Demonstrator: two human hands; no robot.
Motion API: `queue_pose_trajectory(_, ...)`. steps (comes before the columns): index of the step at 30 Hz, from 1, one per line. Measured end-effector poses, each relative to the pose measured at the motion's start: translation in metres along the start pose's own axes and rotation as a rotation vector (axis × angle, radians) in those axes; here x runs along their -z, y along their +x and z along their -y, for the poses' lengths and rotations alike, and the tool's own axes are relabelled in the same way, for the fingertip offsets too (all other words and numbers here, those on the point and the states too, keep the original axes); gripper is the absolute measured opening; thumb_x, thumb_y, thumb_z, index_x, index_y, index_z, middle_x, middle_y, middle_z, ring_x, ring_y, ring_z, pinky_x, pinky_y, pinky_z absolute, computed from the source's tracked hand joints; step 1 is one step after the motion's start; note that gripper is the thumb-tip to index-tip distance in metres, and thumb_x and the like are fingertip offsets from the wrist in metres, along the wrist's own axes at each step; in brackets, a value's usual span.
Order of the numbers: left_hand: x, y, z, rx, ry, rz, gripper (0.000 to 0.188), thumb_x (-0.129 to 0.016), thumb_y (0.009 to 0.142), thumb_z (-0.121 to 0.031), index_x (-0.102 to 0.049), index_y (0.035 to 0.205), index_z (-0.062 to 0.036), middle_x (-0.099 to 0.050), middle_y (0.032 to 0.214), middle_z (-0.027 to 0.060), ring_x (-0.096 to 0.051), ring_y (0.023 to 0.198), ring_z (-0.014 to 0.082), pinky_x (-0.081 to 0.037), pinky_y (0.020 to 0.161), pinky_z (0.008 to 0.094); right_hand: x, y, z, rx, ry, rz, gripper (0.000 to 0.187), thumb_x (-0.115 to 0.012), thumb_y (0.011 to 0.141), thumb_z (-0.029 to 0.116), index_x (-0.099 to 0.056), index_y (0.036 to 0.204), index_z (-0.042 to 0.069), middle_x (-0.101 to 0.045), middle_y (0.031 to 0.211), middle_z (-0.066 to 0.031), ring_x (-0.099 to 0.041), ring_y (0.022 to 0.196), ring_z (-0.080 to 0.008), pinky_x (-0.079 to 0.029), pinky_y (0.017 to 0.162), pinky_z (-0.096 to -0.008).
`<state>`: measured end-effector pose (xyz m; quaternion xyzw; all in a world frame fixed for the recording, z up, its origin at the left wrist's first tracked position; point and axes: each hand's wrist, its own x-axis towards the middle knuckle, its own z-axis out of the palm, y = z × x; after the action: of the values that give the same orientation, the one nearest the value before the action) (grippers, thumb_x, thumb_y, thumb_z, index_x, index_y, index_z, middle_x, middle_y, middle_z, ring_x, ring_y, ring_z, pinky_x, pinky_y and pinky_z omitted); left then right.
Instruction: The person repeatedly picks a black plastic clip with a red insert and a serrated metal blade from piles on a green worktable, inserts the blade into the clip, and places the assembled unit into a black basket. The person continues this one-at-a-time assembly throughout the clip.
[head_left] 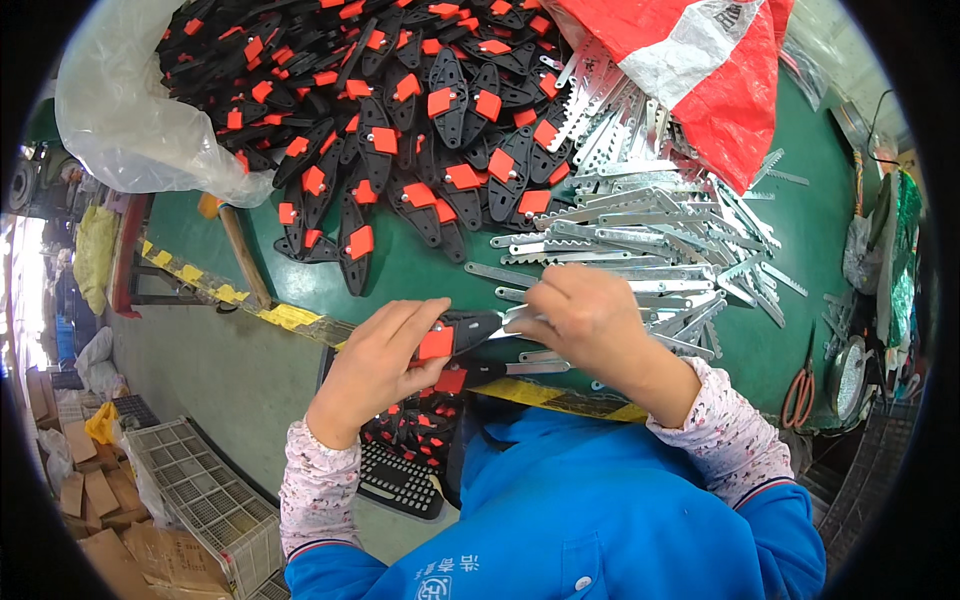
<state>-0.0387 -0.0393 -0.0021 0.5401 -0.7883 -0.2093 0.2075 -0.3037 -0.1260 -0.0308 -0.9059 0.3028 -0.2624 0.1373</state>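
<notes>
My left hand (372, 362) is closed round a black plastic part (472, 328) with a red block on it, above the table's near edge. At that part's right end, my right hand (585, 312) pinches a toothed metal strip (508, 320), mostly hidden by the fingers. The strip meets the tip of the black part; how far it goes in I cannot tell. Just below lies another black part (488, 373) with a red block, a metal strip (538, 368) sticking out of its right end.
Black parts with red blocks (400, 130) are heaped at the back left. Loose metal strips (650, 235) pile up to the right, below a red and white bag (700, 70). A hammer (243, 255) lies left, scissors (800, 395) right. A crate of finished-looking parts (405, 480) stands below the edge.
</notes>
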Motion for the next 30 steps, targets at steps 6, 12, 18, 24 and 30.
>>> queue_pose_trajectory(6,0.008,-0.015,-0.007,0.017,-0.01,0.056,0.063,-0.081,0.074,-0.005,-0.064,0.134,-0.0035,-0.069,0.113,0.0169,-0.068,0.099,0.0361,-0.057,0.089,0.0429,0.001,-0.014,0.018,0.055,0.06,0.108,0.025,-0.08,0.087,0.027,-0.063,0.092,0.008,-0.057,0.082,-0.0042,-0.068,0.069,-0.0224,-0.053,0.053,-0.036)
queue_pose_trajectory(12,0.011,-0.024,-0.017,-0.023,-0.025,0.084,0.064,-0.083,0.074,-0.008,-0.064,0.135,-0.0041,-0.068,0.115,0.0173,-0.068,0.099,0.0362,-0.058,0.086,0.043,0.008,-0.013,0.023,0.148,0.112,0.16,0.022,-0.075,0.09,0.025,-0.06,0.09,0.008,-0.057,0.083,-0.0048,-0.07,0.071,-0.0206,-0.054,0.052,-0.0371)
queue_pose_trajectory(18,0.006,-0.017,-0.027,-0.031,0.059,0.089,0.071,-0.091,0.069,-0.019,-0.065,0.133,-0.003,-0.068,0.114,0.0168,-0.069,0.098,0.0349,-0.059,0.081,0.0402,0.007,-0.015,0.038,-0.027,0.268,0.18,0.031,-0.074,0.094,0.029,-0.06,0.104,0.003,-0.064,0.09,-0.0106,-0.071,0.073,-0.0297,-0.057,0.056,-0.0391)
queue_pose_trajectory(24,-0.024,0.0,-0.042,-0.001,0.12,0.073,0.077,-0.093,0.065,-0.026,-0.062,0.132,-0.0016,-0.064,0.121,0.0142,-0.064,0.111,0.0354,-0.053,0.093,0.0438,-0.015,-0.019,0.044,-0.023,0.596,0.189,0.04,-0.074,0.095,0.031,-0.054,0.116,0.003,-0.067,0.098,-0.0183,-0.07,0.083,-0.0396,-0.058,0.068,-0.0472)
queue_pose_trajectory(30,-0.024,-0.029,-0.012,0.098,0.244,0.184,0.06,-0.093,0.065,-0.02,-0.062,0.114,-0.0029,-0.059,0.114,0.0139,-0.056,0.109,0.0358,-0.048,0.094,0.0455,-0.016,0.006,-0.03,-0.012,-0.15,0.018,0.013,-0.075,0.079,0.013,-0.067,0.088,0.008,-0.06,0.093,-0.0092,-0.061,0.094,-0.0296,-0.052,0.082,-0.0408)
